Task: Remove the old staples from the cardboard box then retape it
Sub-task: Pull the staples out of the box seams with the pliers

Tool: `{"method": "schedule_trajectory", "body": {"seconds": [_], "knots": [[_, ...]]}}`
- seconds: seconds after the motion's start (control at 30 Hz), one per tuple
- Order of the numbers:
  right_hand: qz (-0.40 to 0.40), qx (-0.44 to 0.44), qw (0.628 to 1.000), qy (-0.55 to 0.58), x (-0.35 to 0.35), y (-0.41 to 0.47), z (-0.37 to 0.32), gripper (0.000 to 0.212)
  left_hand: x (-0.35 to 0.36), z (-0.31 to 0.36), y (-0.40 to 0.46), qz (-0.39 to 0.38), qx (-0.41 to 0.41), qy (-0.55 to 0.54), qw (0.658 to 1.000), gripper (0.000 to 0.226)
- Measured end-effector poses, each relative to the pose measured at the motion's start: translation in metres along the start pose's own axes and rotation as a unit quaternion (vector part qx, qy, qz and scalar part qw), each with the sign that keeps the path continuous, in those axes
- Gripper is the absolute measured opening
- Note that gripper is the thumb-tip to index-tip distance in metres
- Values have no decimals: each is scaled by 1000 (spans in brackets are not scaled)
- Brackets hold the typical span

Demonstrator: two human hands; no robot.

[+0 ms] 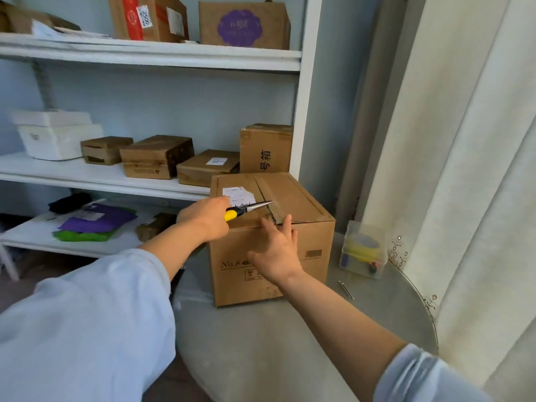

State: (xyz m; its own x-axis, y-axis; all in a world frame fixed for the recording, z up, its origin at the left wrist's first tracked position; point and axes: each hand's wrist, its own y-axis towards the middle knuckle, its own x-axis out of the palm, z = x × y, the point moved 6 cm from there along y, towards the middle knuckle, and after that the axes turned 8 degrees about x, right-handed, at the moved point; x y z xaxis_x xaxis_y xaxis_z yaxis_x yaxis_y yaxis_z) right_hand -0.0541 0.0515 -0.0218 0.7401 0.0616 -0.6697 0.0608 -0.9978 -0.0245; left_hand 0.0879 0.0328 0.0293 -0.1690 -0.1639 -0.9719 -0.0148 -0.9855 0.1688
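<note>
A brown cardboard box (313,245) marked "No.8" stands on a round grey table (290,338). Its top flaps are closed, with worn tape along the centre seam and a torn white label. My left hand (206,217) grips yellow-handled pliers (246,210), their metal jaws pointing right over the box top toward the seam near the front edge. My right hand (275,250) rests flat against the box's front face, fingers reaching up to the top edge at the seam. Any staples are too small to make out.
A clear plastic container (362,250) with yellow and blue items sits right of the box, a thin metal piece (345,290) on the table before it. White shelves (101,175) behind hold several small cardboard boxes and foam boxes. A pale curtain (464,169) hangs at right.
</note>
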Motion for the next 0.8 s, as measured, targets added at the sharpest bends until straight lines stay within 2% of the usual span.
{"method": "schedule_trajectory", "body": {"seconds": [0.2, 0.33, 0.4, 0.53, 0.6, 0.7, 0.8], "knots": [[-15, -4, 1000, -17, -7, 12, 6, 86, -6, -4, -4, 0, 24, -95, 995, 23], [36, -5, 985, -167, -2, 15, -1, 95, -5, 4, -5, -17, 58, -159, 985, 17], [44, -23, 981, -188, 13, 11, -8, 105, -7, 9, -6, -25, 77, -174, 981, 17], [120, -61, 980, -150, 12, 13, -3, 87, -11, 5, -9, -23, 90, -115, 989, 27], [120, -79, 981, -128, 3, 16, 1, 81, -13, 2, -12, -19, 96, -51, 994, 31], [67, -115, 988, -76, -14, 20, 14, 83, -14, -1, -14, -10, 116, 28, 993, 27], [-20, -104, 993, 51, -34, 27, 41, 94, -20, -2, -13, 26, 150, 53, 987, 27]]}}
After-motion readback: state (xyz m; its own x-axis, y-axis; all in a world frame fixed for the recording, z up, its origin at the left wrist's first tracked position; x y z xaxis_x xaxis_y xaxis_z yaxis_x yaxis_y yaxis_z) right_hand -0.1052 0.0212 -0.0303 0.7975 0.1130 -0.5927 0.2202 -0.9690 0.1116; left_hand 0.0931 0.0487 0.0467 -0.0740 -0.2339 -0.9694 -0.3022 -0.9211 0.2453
